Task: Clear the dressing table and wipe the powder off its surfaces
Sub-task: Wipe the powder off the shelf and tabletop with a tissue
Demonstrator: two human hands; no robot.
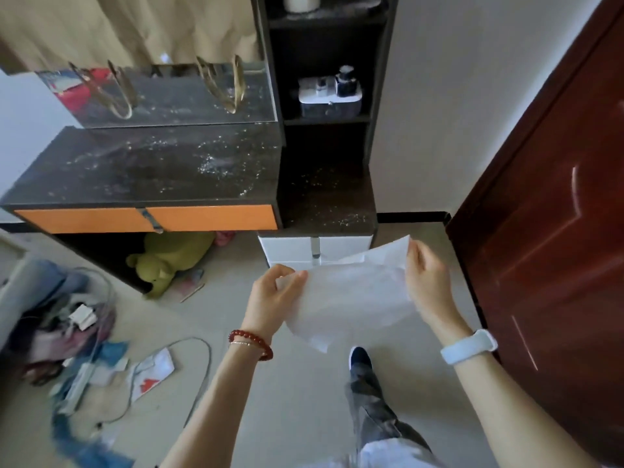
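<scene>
Left hand [273, 292] and right hand [427, 282] each pinch one white tissue [354, 295], possibly paper; dressing table [145, 167] powder-speckled.

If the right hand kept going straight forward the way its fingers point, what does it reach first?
Probably the white drawer unit under the powdery side shelf; the right hand, pinching the white tissue, points up-left toward it. Depth is unclear.

No legible text, labels — none readable
</scene>
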